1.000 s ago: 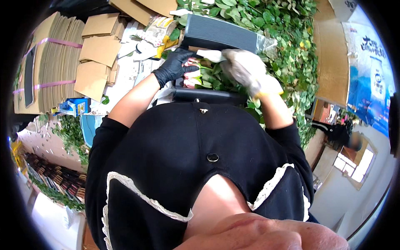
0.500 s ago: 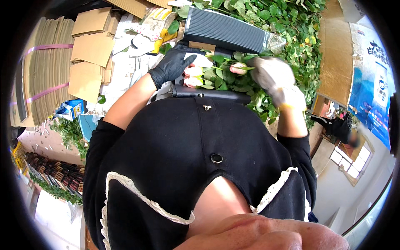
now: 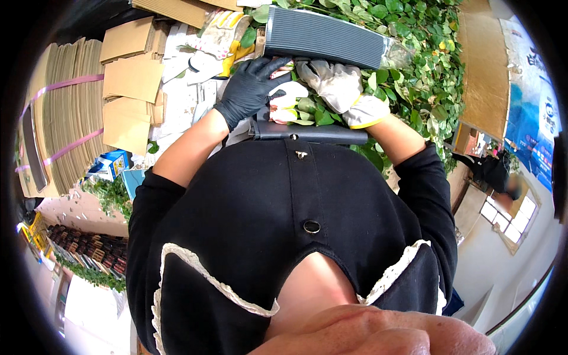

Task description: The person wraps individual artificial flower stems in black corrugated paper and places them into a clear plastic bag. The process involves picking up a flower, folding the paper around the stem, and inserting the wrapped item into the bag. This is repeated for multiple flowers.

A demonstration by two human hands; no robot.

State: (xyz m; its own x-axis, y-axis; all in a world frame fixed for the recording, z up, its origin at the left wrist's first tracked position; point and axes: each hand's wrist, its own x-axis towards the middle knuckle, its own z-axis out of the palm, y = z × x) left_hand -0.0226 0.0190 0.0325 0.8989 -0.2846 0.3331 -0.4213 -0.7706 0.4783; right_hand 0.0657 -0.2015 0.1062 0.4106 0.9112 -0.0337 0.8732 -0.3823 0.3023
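My left hand [image 3: 251,86], in a black glove, rests beside the heads of several pale pink roses [image 3: 284,113]. Its fingers are spread, with the thumb apart. A pink rose [image 3: 283,70] shows between the thumb and index finger, and whether they touch it is unclear. Over the stems just to the right, my right hand [image 3: 332,86] wears a loose whitish glove with a yellow cuff. Its fingers curl downward, seemingly round that rose's stem, though the glove hides the grip. Green leaves [image 3: 319,115] stick out below the right glove. A black tray-like edge [image 3: 307,132] lies in front of my body.
A dark ribbed block [image 3: 322,38] stands just beyond my hands. Leafy stems [image 3: 423,77] pile up on the right, beside a cardboard panel [image 3: 486,77]. Cardboard sheets [image 3: 131,80] and a strapped stack [image 3: 74,100] are at left. White-and-yellow gloves [image 3: 231,35] lie at the back.
My right hand has moved left, bringing the rose toward my left hand. The left fingers have spread beside the rose heads.
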